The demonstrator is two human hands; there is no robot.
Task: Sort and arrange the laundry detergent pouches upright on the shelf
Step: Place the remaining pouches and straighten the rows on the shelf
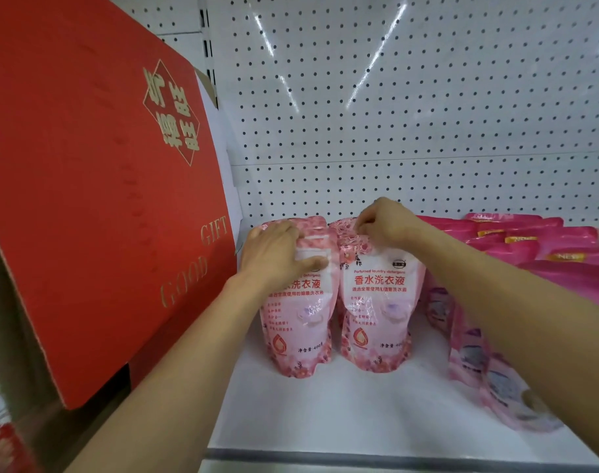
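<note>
Bright, even overhead light. Streaked glare on the white pegboard back panel [427, 97]. Soft shadows under the pouches on the shelf [325, 411]. Wide-angle bowing at edges; red gift box [86, 199] and lower-right corner blurred.

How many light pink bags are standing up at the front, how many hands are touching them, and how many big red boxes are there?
Light pink standing pouches: 2, the left pouch and the right pouch
Hands: 2, the left hand and the right hand
Red box: 1
Total: 5
</note>
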